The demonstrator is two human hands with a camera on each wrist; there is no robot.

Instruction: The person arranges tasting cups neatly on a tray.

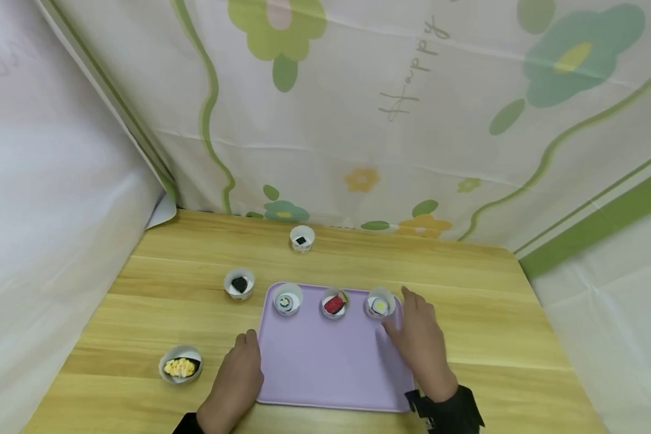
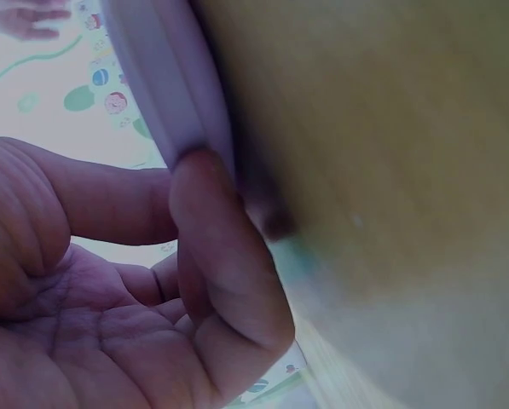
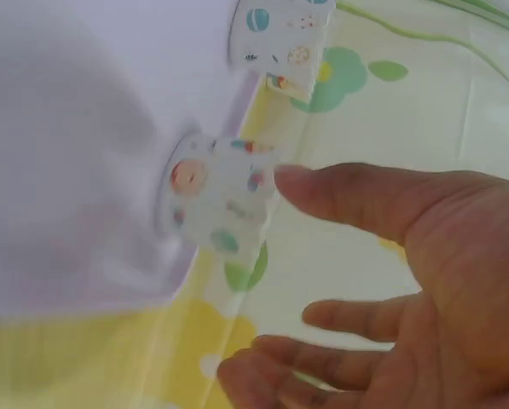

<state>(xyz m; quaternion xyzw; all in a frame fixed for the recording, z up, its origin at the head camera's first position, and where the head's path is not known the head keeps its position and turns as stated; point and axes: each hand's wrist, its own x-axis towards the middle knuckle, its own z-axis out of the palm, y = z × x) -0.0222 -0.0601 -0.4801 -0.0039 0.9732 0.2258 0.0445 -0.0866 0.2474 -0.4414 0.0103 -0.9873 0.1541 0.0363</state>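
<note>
Right-hand fingers [image 3: 356, 319], loosely spread and empty, flanked the right side of the white patterned paper cup [image 3: 210, 196] in the purple rectangular tray's [image 1: 328, 361] far-right corner, while left-hand fingers [image 2: 216, 213] pinched its left edge.

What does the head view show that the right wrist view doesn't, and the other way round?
Only the head view shows the left grip at the left edge of the tray, the front-left cup, middle-left cup and back cup off the tray, and the food inside the cups.

Only the right wrist view shows the palm side of the right grip and makes out the prints on the cup walls.

Both show the right grip beside the corner cup, another tray cup and flowered cloth.
</note>
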